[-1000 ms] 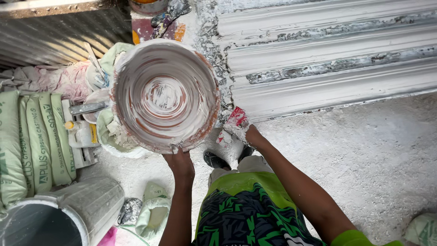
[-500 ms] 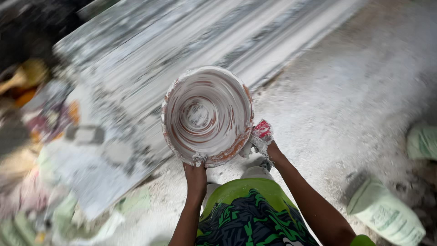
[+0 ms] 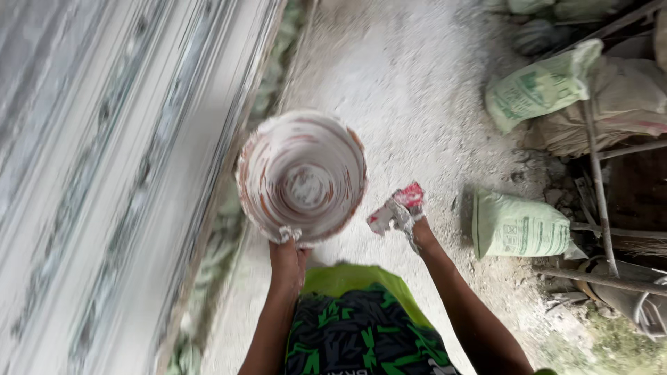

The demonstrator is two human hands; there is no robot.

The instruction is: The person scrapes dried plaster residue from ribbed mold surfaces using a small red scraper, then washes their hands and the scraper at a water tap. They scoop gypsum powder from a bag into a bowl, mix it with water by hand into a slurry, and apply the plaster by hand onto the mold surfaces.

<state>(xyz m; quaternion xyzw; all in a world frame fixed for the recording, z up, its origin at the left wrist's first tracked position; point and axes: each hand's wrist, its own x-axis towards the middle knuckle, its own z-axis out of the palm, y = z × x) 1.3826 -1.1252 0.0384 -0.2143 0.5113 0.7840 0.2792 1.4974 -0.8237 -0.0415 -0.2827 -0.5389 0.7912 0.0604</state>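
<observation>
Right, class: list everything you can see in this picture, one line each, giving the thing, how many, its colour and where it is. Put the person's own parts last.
Bowl: one, white smeared with red-brown, centre, held up from below.
Scraper: one, red and white, plaster-caked, right of the bowl.
Moulded strips: several, white-grey, blurred, along the left side.
Sacks: two clear ones, pale green, on the right; the other lies further up, more bags blurred behind.
Rods: a few, dark, far right.
Ground: grey-white, dusty.
Shorts: one pair, green and black patterned, bottom centre.
Left hand: grips the bowl's near rim.
Right hand: holds the scraper.
</observation>
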